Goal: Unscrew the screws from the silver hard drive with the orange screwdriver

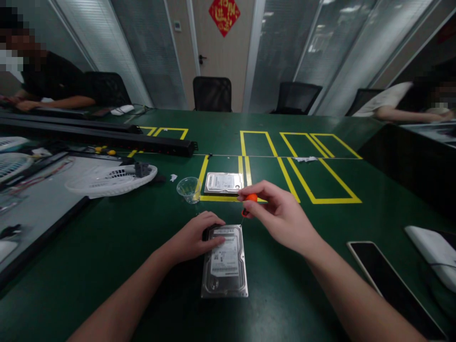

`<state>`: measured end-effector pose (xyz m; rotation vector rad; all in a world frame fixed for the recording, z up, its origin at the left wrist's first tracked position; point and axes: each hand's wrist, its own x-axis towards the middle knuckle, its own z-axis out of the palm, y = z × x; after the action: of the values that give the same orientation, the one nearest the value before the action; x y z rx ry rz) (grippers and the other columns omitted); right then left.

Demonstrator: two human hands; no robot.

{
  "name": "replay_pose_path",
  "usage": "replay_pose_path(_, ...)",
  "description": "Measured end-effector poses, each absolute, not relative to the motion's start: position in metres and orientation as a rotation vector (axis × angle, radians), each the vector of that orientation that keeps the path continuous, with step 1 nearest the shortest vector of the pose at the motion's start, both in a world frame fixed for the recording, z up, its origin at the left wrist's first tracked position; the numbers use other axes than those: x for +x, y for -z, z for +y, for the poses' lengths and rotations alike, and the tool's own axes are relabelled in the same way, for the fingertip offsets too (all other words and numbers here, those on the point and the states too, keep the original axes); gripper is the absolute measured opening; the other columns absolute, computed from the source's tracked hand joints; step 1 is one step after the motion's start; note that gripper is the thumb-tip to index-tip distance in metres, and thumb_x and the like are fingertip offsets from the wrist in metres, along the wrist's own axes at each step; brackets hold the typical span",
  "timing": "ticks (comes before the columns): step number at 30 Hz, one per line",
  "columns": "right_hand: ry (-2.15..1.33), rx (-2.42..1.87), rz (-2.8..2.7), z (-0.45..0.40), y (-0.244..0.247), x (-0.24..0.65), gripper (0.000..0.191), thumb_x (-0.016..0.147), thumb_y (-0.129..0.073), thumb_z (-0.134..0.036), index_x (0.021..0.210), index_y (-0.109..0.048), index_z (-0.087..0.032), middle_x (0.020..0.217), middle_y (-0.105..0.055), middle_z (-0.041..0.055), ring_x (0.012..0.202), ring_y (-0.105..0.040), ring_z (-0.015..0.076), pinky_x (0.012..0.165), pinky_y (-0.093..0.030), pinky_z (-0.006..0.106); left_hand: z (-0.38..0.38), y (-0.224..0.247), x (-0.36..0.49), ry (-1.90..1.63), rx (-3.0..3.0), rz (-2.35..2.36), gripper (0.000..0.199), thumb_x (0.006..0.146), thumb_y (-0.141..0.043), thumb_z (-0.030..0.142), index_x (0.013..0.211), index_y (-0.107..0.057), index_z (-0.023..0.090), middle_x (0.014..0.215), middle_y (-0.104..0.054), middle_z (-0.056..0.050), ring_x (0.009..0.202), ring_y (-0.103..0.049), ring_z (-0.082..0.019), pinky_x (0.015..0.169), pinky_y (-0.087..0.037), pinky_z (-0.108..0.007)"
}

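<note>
1. The nearer hard drive [230, 259] lies flat, label up, on the green table [292, 294], directly in front of the person; it is the centre of the clock below.
2. At its 11 o'clock, the left hand [199, 237] is half curled and has hold of the drive's far-left part, thumb across the label, fingers over the edge.
3. At 1 o'clock, the right hand [283, 211] is closed in a pinch, thumb and fingers around the orange handle of a screwdriver [251, 197]. Its thin shaft slants down to the far-right corner; whether the tip is seated there is too small to tell.
4. The step in hand appears to be work on that corner's fastening. The next move would call for the tip squarely in place, light downward pressure and a twist of the fingertips, with the left hand bracing.
5. Beyond, at 12 o'clock, a second hard drive [223, 182] lies within yellow tape [221, 198].
6. A clear plastic cup [188, 187] stands at 11 o'clock, beside that tape.
7. Toward 3 to 4 o'clock lies a phone [388, 280], well apart.
</note>
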<state>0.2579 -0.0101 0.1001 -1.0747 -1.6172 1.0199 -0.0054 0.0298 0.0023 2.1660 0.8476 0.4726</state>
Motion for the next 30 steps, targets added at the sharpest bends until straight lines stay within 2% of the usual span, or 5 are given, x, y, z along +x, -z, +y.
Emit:
replay_pose_path(7, -0.999, -1.066, -1.637, -0.0092, -0.0997, 0.2579, 0.014, 0.101, -0.071, -0.028, 0.113, -0.073, -0.021, 0.109, -0.075, 0.0069, 0.093, -0.074, 0.0204, 0.079, -0.065, 0.035, 0.0299, -0.0025, -0.0054, -0.482, 2.191, 0.834, 0.028, 0.102, -0.073, 0.037, 0.126, -0.071, 0.024, 0.122, -0.069, -0.008, 0.112, -0.064, -0.027, 0.096, -0.053, -0.04)
replay_pose_path(13, -1.107, -1.009, -1.631, -0.0081, -0.1005, 0.2582, 0.024, 0.11, -0.053, -0.032, 0.122, -0.072, -0.023, 0.125, -0.071, 0.0081, 0.109, -0.071, 0.0207, 0.09, -0.067, 0.037, 0.0303, -0.0029, -0.0051, -0.479, 2.183, 0.832, 0.029, 0.101, -0.074, 0.036, 0.128, -0.071, 0.024, 0.123, -0.068, -0.007, 0.113, -0.065, -0.026, 0.096, -0.054, -0.04)
replay_pose_path(21, -0.995, -1.057, -1.517, -0.0093, -0.0986, 0.2543, 0.017, 0.097, -0.077, -0.031, 0.107, -0.07, -0.02, 0.113, -0.074, 0.0086, 0.097, -0.074, 0.0217, 0.071, -0.066, 0.031, 0.0305, -0.0016, -0.0053, -0.491, 2.184, 0.838, 0.029, 0.1, -0.074, 0.036, 0.126, -0.072, 0.026, 0.123, -0.07, -0.007, 0.112, -0.066, -0.026, 0.095, -0.055, -0.04)
replay_pose_path(25, -0.996, -1.049, -1.596, -0.0094, -0.1007, 0.2547, 0.013, 0.104, -0.067, -0.029, 0.112, -0.073, -0.02, 0.112, -0.074, 0.0075, 0.096, -0.073, 0.0192, 0.076, -0.066, 0.031, 0.0306, -0.0009, -0.0052, -0.502, 2.188, 0.826, 0.028, 0.1, -0.074, 0.037, 0.126, -0.072, 0.026, 0.122, -0.07, -0.007, 0.112, -0.066, -0.026, 0.096, -0.055, -0.04)
replay_pose_path(30, -1.034, -1.032, -1.677, -0.0115, -0.1025, 0.2551, 0.025, 0.111, -0.052, -0.026, 0.124, -0.073, -0.021, 0.12, -0.074, 0.0068, 0.09, -0.073, 0.0143, 0.082, -0.066, 0.031, 0.0305, -0.0009, -0.0051, -0.496, 2.19, 0.83, 0.028, 0.101, -0.074, 0.037, 0.127, -0.071, 0.026, 0.122, -0.069, -0.006, 0.112, -0.065, -0.026, 0.096, -0.054, -0.04)
